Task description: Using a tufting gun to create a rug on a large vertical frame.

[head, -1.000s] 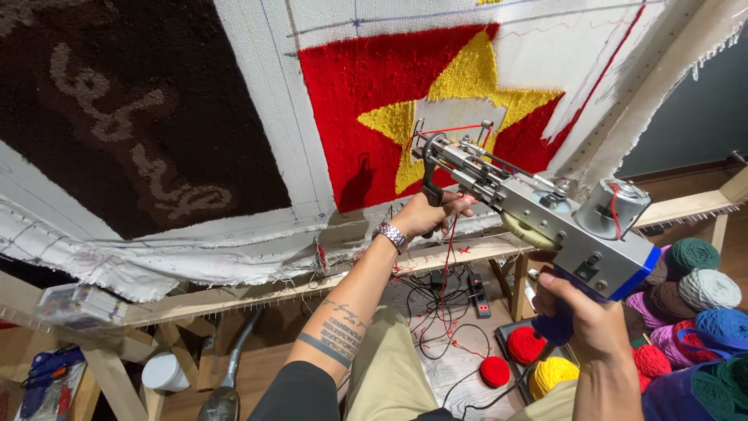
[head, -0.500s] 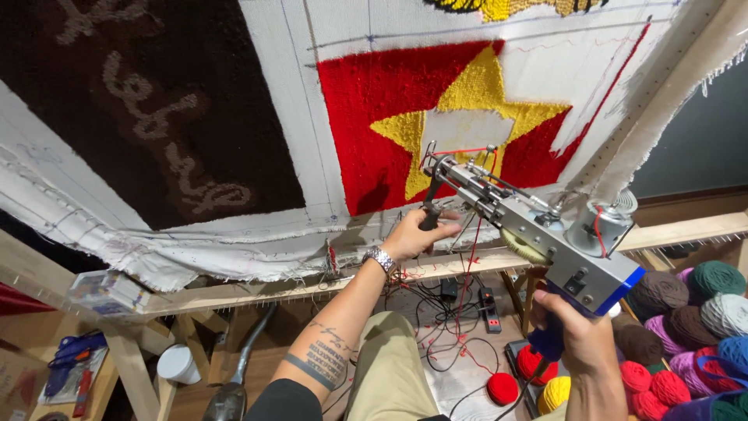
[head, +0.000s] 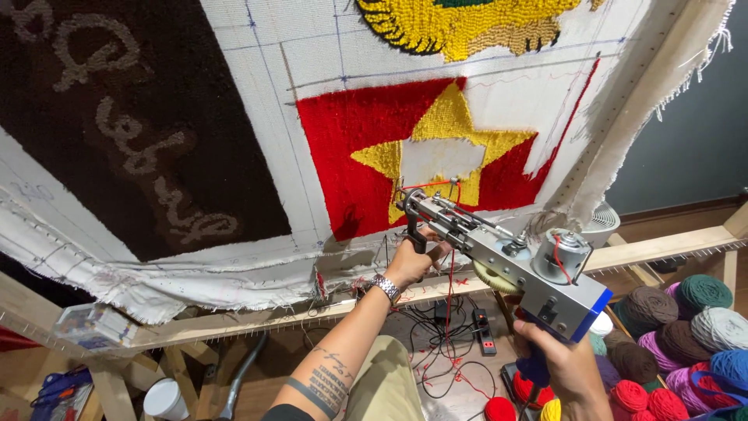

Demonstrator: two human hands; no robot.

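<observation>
I hold a grey metal tufting gun (head: 506, 257) with a blue rear end in both hands. My left hand (head: 413, 261) grips its black front handle, and there is a watch on that wrist. My right hand (head: 565, 366) grips the rear handle low at the right. Red yarn runs through the gun to its needle tip. The tip points at the white stretched cloth (head: 327, 47), near the lower edge of a tufted red patch (head: 351, 156) with a yellow star (head: 448, 136) whose middle is bare white.
A dark brown tufted panel (head: 117, 117) with pale lettering fills the left. A wooden frame rail (head: 662, 249) runs below the cloth. Several yarn balls (head: 693, 327) lie at the right. Cables and a power strip (head: 483, 331) are on the floor, a white cup (head: 165, 399) lower left.
My view has tilted upward, so the red patch and star sit lower and larger. Both hands keep their grip on the gun, which stays aimed at the cloth.
</observation>
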